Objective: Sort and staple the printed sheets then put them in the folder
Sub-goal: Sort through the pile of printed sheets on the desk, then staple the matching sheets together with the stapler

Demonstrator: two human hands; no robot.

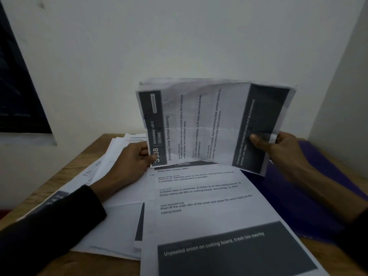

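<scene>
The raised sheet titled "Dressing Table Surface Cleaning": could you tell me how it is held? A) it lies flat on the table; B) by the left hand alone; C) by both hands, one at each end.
C: the left hand and right hand each grip one end of the raised sheet.

A plain white wall [179, 36] filled the upper half of the frame, dimly lit and greyish, with a faint smudge near the upper left. At the far left edge stood a dark window [18, 92], its pane almost black, with a pale sill [25, 139] beneath it. On the right edge a second wall [346, 86] met the first at a corner and slanted down toward the lower right. A wooden table [65, 170] with a light brown grain took up the lower half. A strip of red [5, 213] showed at the lower left, beside the table's edge; what it belonged to could not be told.
</scene>
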